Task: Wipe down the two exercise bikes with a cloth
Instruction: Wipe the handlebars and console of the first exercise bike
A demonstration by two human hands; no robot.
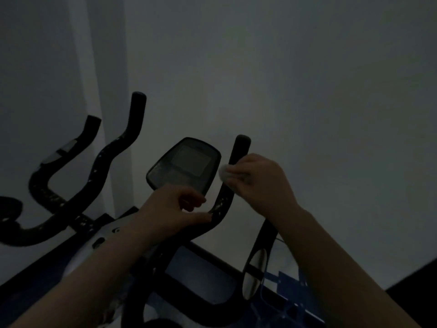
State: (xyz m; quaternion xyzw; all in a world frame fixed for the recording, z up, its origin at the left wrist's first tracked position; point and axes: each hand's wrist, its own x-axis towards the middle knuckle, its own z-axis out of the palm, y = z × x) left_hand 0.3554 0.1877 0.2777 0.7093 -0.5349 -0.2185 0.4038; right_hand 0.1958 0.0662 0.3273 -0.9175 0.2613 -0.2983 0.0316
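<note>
Nearby, console (186,168) sits between hands; second bike's handlebars (94,176) stand left.

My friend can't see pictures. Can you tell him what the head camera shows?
In a dim room, a person's right hand presses a white cloth against an exercise bike's right handlebar. The left hand holds the same bar lower down, below the console screen. A second bike's handlebars stand to the left.

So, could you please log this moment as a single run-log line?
right hand: presses white cloth on right handlebar | left hand: grips lower handlebar bend | console: untouched | second bike: left, untouched
</note>
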